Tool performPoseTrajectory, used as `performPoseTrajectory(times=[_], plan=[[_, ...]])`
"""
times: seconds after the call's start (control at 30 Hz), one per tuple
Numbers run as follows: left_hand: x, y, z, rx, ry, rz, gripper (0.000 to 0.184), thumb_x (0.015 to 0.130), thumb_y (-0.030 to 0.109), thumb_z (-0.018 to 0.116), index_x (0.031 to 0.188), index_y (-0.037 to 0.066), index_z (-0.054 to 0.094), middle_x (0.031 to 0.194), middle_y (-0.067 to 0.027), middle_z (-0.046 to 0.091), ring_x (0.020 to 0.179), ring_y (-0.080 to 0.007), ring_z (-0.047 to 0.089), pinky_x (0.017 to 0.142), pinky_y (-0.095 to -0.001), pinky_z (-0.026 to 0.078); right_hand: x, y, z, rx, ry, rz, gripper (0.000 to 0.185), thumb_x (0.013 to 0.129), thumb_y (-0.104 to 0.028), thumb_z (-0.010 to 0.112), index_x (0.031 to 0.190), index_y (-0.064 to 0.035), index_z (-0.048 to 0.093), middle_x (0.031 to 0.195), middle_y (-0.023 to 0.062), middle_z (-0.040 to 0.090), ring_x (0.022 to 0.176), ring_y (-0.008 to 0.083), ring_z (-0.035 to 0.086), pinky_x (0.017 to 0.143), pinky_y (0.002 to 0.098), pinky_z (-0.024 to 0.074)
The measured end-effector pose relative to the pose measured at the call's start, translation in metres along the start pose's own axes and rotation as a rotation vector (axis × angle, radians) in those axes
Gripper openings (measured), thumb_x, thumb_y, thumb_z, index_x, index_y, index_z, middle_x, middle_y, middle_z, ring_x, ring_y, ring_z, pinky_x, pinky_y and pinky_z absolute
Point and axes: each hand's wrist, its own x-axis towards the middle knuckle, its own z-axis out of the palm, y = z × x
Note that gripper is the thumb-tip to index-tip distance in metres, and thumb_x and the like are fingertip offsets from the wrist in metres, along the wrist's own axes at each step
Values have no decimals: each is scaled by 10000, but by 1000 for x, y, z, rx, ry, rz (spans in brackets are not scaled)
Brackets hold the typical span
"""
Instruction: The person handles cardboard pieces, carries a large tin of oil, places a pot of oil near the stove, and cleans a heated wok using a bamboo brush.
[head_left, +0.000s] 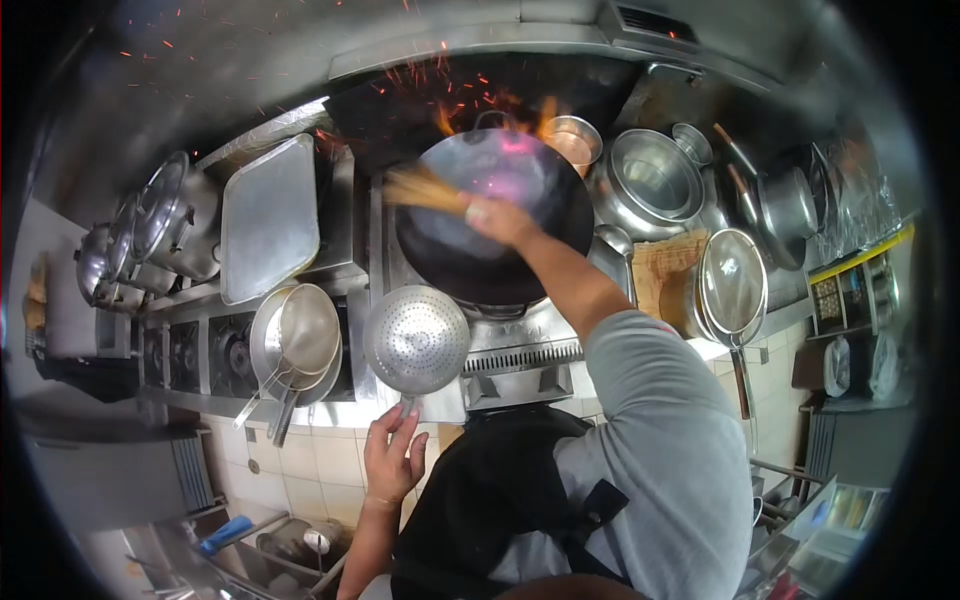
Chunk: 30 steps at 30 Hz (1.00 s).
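A large dark wok (440,250) stands on the stove, with flames and sparks behind its far rim and a pinkish glow over its inside. My right hand (498,220) is closed round a bundle of thin bamboo sticks (425,188), blurred at its tips, over the left part of the wok. Below the wok's left side lies a round perforated ladle (417,338), its bowl facing up. My left hand (395,458) is at the near end of that ladle, thumb and fingers partly spread, fingertips by its short visible handle; a firm grip does not show.
A metal tray (270,220) and lidded pots (165,215) stand left. Strainers (308,330) rest on the near-left edge. Right of the wok are metal bowls (655,175), a ladle (615,240), a wooden board (662,265) and another strainer (733,285).
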Motion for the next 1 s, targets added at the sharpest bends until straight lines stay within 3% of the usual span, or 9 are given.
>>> performPoseTrajectory(times=[0.13,0.27,0.3,0.4,0.47,0.53,0.67,0.8,1.0], plan=[[-2,-3,0,11,-19,22,469,897,68,811,1353,72,704,1310,-228,659,971,-337,696,828,-406,598,6,-13,6,238,330,458,640,960,-416,740,1549,-242,564,1250,256,729,1171,448,699,1053,524,539],[2,-7,3,1,27,-3,454,898,72,812,1341,67,712,1318,-230,658,951,-332,693,822,-407,595,-46,-10,-31,-218,-123,-46,489,977,-380,672,1441,-225,680,1245,207,764,1190,406,725,1081,510,541],[-4,-5,-1,7,32,-28,454,898,74,813,1341,68,714,1322,-230,657,939,-330,691,819,-408,593,-16,38,-43,-618,-378,208,421,1010,-361,608,1375,-176,710,1227,213,770,1147,368,753,980,493,597],[-5,-8,-2,29,27,11,475,887,77,825,1347,68,712,1325,-230,657,934,-325,696,825,-411,595,-41,22,-113,-485,543,378,432,1021,-397,601,1280,-59,671,984,230,755,916,417,768,820,533,623],[-1,-12,9,14,-1,-40,484,880,78,831,1350,68,712,1325,-227,658,941,-322,697,828,-411,595,-24,32,-58,-298,485,701,481,998,-406,633,1398,-140,663,1098,275,748,1012,448,756,907,547,610],[-10,-10,9,4,-47,-87,494,874,79,836,1352,67,712,1325,-223,658,948,-320,698,831,-411,595,-18,29,8,-254,-108,440,551,970,-407,655,1465,-166,638,1233,291,730,1133,447,734,1021,544,574],[5,-17,7,-13,-71,4,514,860,73,843,1356,69,713,1326,-214,655,969,-319,687,820,-403,593,-37,-25,-68,-535,-373,263,389,997,-334,567,1217,-92,779,1211,232,772,1132,373,761,983,514,603],[17,-20,9,-22,6,-42,514,861,50,836,1359,74,711,1338,-212,643,943,-323,687,816,-401,592,-20,12,-96,-382,481,535,438,1062,-385,502,1237,-82,765,1143,289,765,1104,431,756,962,538,604],[15,-10,4,-40,-29,5,490,867,52,828,1345,84,726,1335,-200,652,926,-301,686,824,-384,587,-16,3,-54,-500,-34,234,426,1027,-359,540,1216,-25,725,1047,242,785,943,430,778,874,531,633]])
